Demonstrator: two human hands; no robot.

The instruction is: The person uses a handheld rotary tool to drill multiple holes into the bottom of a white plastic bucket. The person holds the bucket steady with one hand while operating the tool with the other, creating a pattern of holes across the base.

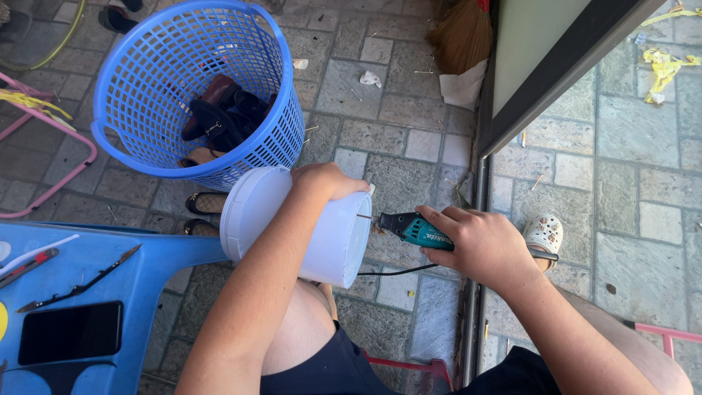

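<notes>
basket: blue mesh, well beyond the left fingers, dark shoes inside.
stool: blue plastic, left of the left forearm, bearing a black phone and thin tools.
bucket: white plastic, lying on its side over the knee, base toward the right fingers, rim toward the basket.
left hand: fingers curled over the bucket's upper base edge, clamped on it.
right hand: fingers wrapped together around the drill body, knuckles up.
drill: small, teal and black, held level; thin bit touching the bucket base, just past the right fingertips; black cord trailing beneath.
shoe: white clog, just beyond the right knuckles.
</notes>
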